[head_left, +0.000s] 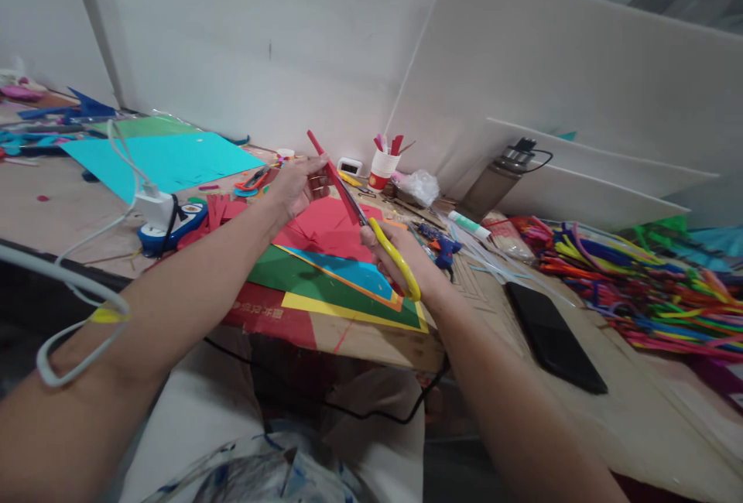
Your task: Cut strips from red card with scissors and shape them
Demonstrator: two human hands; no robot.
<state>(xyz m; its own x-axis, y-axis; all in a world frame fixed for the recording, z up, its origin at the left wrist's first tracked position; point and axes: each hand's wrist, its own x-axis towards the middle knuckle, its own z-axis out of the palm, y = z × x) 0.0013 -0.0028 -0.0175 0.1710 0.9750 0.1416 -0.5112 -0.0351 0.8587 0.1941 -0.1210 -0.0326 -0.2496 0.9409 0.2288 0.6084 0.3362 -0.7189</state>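
My left hand (305, 184) pinches a narrow piece of red paper (342, 195) and holds it up above the table. Yellow-handled scissors (396, 255) are gripped in my right hand (395, 251), their blades pointing up and away along the red piece. Whether the blades are parted or together I cannot tell. Under both hands lie red paper sheets (325, 228) with loose red scraps on top. Blue (360, 275), orange, green (279, 271) and yellow sheets are stacked beneath them.
Red strips (217, 211) and a blue power strip (189, 223) with a white charger lie left; a cable crosses my left forearm. A paper cup (383, 169), bottle (496, 178), glue gun (446, 251), black phone (554, 337) and colourful pipe cleaners (655, 286) are right.
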